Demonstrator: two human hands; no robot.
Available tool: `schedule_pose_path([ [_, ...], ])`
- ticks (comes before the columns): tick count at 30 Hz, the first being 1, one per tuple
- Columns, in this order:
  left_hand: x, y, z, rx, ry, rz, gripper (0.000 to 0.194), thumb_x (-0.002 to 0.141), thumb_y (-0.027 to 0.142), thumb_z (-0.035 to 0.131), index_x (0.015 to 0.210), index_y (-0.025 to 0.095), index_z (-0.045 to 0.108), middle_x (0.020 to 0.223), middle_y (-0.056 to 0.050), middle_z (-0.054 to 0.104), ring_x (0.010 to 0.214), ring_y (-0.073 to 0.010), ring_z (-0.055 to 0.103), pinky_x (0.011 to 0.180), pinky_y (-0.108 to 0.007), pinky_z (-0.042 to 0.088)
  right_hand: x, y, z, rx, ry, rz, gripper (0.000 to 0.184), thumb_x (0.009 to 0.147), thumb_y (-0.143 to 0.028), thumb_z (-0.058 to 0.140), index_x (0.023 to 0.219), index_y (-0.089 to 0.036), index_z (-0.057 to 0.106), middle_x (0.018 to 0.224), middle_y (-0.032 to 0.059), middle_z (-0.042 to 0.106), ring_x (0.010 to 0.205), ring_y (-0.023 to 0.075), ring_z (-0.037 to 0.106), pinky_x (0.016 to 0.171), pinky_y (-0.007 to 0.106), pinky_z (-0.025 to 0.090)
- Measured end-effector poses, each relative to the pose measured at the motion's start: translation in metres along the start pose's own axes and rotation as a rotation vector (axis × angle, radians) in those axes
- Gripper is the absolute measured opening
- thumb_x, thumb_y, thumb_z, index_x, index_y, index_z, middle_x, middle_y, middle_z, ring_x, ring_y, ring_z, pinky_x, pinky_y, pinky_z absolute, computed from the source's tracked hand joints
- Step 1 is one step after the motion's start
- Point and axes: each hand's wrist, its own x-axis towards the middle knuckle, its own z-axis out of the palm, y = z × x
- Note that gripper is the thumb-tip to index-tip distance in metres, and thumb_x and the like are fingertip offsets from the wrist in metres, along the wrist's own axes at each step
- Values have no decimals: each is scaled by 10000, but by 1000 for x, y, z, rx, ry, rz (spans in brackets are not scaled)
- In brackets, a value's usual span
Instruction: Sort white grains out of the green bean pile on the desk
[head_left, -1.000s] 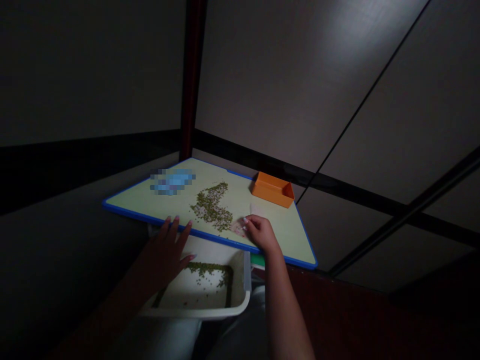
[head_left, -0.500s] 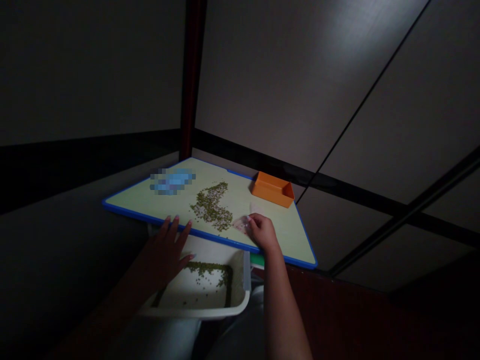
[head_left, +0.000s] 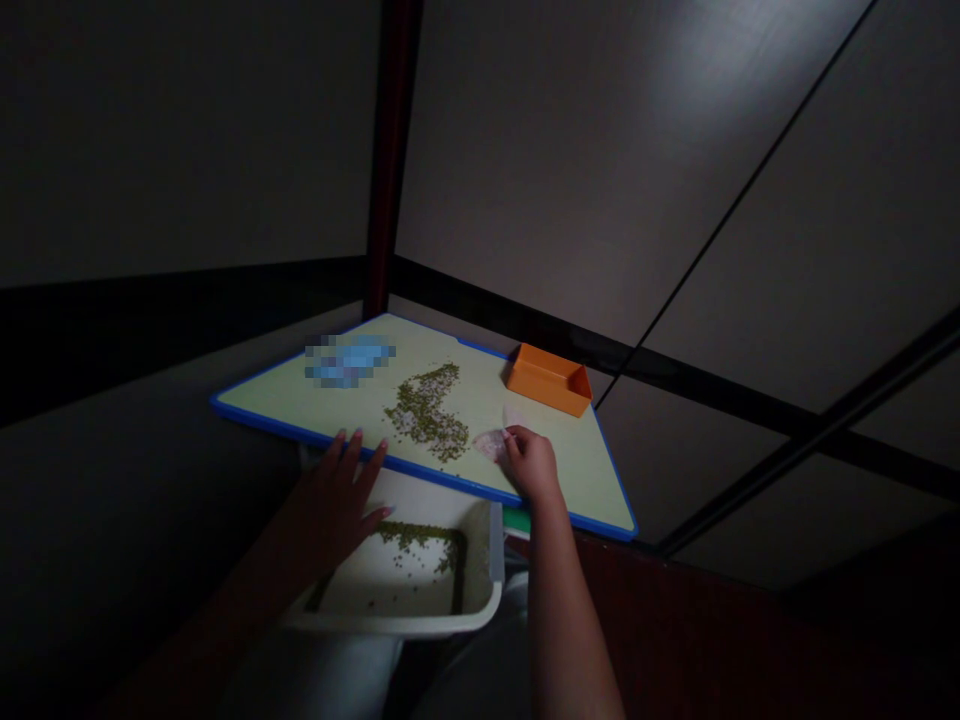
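Observation:
A pale yellow board with a blue rim lies in front of me as a tabletop. My left hand rests on its near edge, fingers spread, holding nothing. On the board, a loose spread of small green-brown grains or dried bits lies between my hands. My right hand is closed, thumb and fingertips pinched together at a thin, pale pinkish patch just right of the grains. Whether that patch is a film or fine bits, I cannot tell. What the pinch holds is hidden.
An orange open box stands at the board's far right edge. A blurred light-blue item lies at the far left. Below the near edge is a white tub with green bits inside. Dark wall panels close in behind.
The view has shifted slightly. My right hand and the pale patch beside it sit a touch further right. My left hand stays on the board's edge.

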Motion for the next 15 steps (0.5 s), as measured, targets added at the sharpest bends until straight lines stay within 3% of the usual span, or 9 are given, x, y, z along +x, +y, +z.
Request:
schedule_pose_path([
  [4,1,0,-1,-61,-29,-18,698,824,457,595,1416,113,461,1452,-283,463,1383,-452,388,1001,-531,448,0,-3,0,7,-12,-33,270,941,-294,506,999,-205,754,910,82,774,803,200,688,709,249,427],
  [15,-1,-1,2,-68,-7,-17,676,832,396,583,1435,126,438,1463,-270,456,1390,-441,376,985,-516,443,-1,1,3,335,-125,-213,268,935,-291,508,948,-211,764,929,64,771,832,188,686,767,265,477],
])
